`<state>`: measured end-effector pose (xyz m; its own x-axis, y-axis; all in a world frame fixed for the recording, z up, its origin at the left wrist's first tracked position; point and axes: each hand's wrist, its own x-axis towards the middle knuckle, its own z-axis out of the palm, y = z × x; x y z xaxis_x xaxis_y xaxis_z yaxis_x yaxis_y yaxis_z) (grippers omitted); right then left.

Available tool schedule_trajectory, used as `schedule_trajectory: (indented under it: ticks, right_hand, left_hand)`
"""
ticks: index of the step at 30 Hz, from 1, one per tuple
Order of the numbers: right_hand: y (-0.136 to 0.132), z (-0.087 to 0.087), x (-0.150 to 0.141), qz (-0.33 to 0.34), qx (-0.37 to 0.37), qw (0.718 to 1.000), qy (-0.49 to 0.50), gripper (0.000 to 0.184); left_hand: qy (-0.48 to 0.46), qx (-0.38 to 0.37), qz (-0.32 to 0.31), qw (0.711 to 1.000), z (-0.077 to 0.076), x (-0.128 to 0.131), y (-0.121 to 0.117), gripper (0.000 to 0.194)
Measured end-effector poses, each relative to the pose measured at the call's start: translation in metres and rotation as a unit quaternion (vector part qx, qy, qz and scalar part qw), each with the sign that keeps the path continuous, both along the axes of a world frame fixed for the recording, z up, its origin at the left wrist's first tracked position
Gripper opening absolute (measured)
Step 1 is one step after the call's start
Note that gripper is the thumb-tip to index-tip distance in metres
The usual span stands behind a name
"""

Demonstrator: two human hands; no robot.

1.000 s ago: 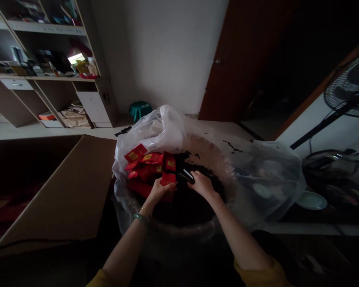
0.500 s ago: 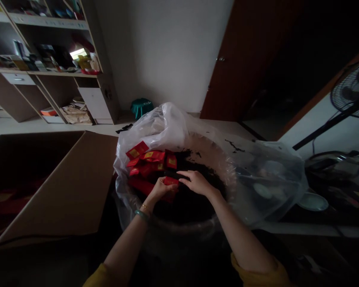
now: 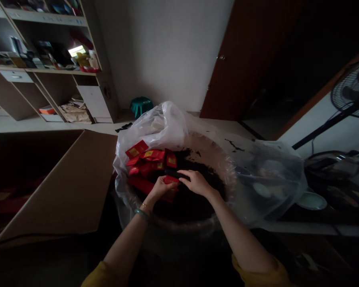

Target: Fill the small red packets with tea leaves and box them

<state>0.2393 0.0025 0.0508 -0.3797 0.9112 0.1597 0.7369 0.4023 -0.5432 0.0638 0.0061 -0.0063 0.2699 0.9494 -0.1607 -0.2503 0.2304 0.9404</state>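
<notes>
My left hand is closed on a small red packet, pinched near its edge. My right hand has its fingers closed around a short, dark, bar-like object, which lies across the packet's upper end; its exact kind is too dark to make out. Both hands are over a round tub lined with clear plastic. Dark loose leaf-like material fills the tub's bottom. Several red packets with yellow labels are piled at the tub's left side, just beyond my left hand.
An open cardboard box with red packets inside stands at left. Plastic sheeting spreads to the right, beside a pale dish and a glass lid. A fan is at far right; shelving stands behind.
The view has shifted very slightly. Both hands keep nearly the same position, still holding the red packet and the dark bar-like object.
</notes>
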Motion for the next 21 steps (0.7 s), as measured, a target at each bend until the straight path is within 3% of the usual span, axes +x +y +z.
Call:
schedule_trajectory:
  ticks: [6,15,21]
  right_hand:
    - [0.0000,-0.0036,0.0025,0.020,-0.026,0.998,0.047,0.037]
    - [-0.0031,-0.0031,-0.0042,-0.017,0.011,0.999,-0.048,0.034]
    - [-0.0048,-0.0027,-0.0048,-0.021,0.013,0.998,-0.055,0.033]
  left_hand:
    - [0.004,0.012,0.002,1.000,0.0007,0.0007,0.0002,0.045]
    - [0.005,-0.010,-0.003,1.000,0.0012,0.0003,-0.0006,0.043]
    - [0.011,-0.007,-0.005,1.000,-0.0006,0.0004,-0.0004,0.044]
